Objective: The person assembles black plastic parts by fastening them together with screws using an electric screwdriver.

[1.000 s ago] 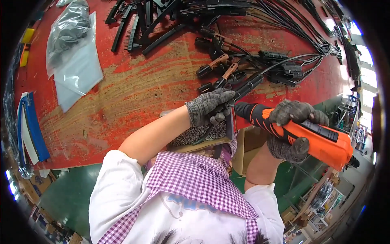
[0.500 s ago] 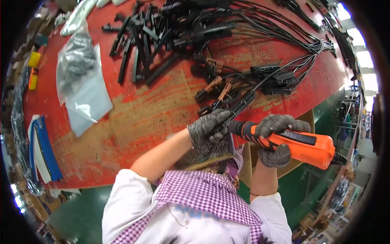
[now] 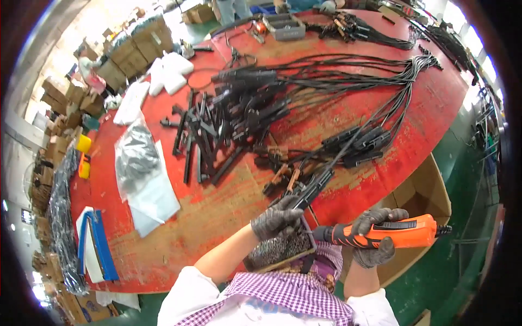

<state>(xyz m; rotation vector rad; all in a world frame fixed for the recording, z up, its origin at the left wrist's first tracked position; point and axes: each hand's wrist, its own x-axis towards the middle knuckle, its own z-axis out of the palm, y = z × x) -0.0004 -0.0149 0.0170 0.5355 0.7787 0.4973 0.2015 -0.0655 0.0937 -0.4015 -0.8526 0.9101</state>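
My gloved left hand (image 3: 278,220) is closed around the lower end of a long black plastic part (image 3: 316,189), whose cable runs off to the upper right. Under that hand sits a bin (image 3: 314,251) filled with small dark pieces that look like screws. In my gloved right hand (image 3: 372,236) is an orange and black power screwdriver (image 3: 413,231), held roughly level with its dark nose pointing left. That nose is apart from the black part. Copper-coloured contacts (image 3: 294,178) on other black parts lie just beyond my left hand.
Loose black plastic pieces (image 3: 204,130) and bundled cables (image 3: 402,81) cover the middle of the red table (image 3: 179,250). To the left lie a plastic bag (image 3: 138,163) and blue and white strips (image 3: 98,244). A cardboard box (image 3: 429,185) stands at the right. People stand in the background.
The view has tilted up, so the table's far side shows. The screwdriver's nose has drawn away from the black part. My left hand still holds that part.
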